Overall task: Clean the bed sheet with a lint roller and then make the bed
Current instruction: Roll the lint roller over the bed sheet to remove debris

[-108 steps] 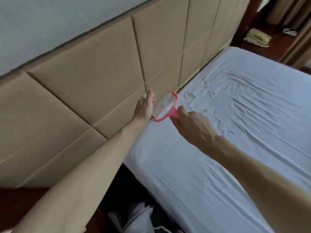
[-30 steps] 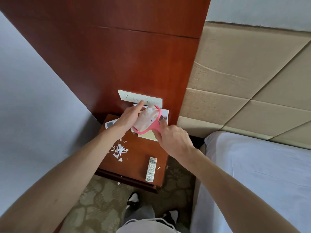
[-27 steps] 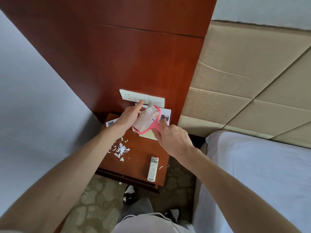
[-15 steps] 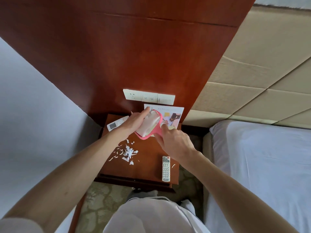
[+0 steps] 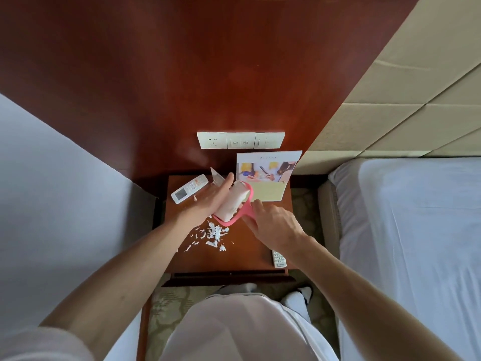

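"Two hands meet nearest the person, low over the bench [image 5: 248, 256]. What has each got?"

"The right hand [image 5: 273, 225] is closed round the pink handle of the lint roller [image 5: 231, 201]. The left hand [image 5: 205, 204] lies along the white roll. Whether its fingers curl behind it is hidden."

"And past them?"

"Paper scraps [image 5: 213, 235] lie on the wood just below the roller, with a small remote [image 5: 279, 258] by the right wrist. Farther back is a white remote [image 5: 189, 189], then a brochure [image 5: 268, 168] leaning on the wall under the switch panel [image 5: 240, 139]."

"So how far along is the job?"

"The roller is off the bed, so the person is probably tending the roll and not rolling. The bed sheet [image 5: 416, 230], at the right, lies smooth and bare. No pillow or cover shows on it, so making the bed seems wholly left."
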Available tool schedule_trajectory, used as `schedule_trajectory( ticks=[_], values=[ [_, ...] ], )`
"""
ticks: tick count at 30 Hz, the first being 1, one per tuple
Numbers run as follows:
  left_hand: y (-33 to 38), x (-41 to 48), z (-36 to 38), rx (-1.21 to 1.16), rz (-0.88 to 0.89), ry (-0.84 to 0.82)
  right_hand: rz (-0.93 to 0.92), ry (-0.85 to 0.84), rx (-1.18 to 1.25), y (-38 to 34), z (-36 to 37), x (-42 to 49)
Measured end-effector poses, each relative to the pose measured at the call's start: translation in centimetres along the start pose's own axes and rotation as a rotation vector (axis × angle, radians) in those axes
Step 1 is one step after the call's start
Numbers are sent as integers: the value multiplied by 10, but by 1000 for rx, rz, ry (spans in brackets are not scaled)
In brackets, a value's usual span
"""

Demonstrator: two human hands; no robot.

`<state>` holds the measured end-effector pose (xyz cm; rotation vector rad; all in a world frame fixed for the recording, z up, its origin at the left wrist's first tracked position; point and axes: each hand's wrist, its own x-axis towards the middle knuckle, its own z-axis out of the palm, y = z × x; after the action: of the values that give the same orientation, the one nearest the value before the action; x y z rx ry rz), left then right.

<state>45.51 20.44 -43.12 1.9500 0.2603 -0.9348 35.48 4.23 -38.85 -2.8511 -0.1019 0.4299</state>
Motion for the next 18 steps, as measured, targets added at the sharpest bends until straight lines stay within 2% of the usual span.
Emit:
schedule_trajectory(
  ticks=[3,9,12,15,18],
  values=[
    [-13,3,-3,157,101,-60,11,2,6,-10,3,-1],
    [-25,23,-3,308,230,106,46,-25,-9,-20,6,-3],
    [-27,20,-3,350,320,132,66,-39,-15,-18,8,-7],
    [-32,24,0,352,293,81,90,-59,-32,-16,11,-11],
    [-31,21,4,226,236,5,108,-85,-33,-16,10,-16]
  ],
)
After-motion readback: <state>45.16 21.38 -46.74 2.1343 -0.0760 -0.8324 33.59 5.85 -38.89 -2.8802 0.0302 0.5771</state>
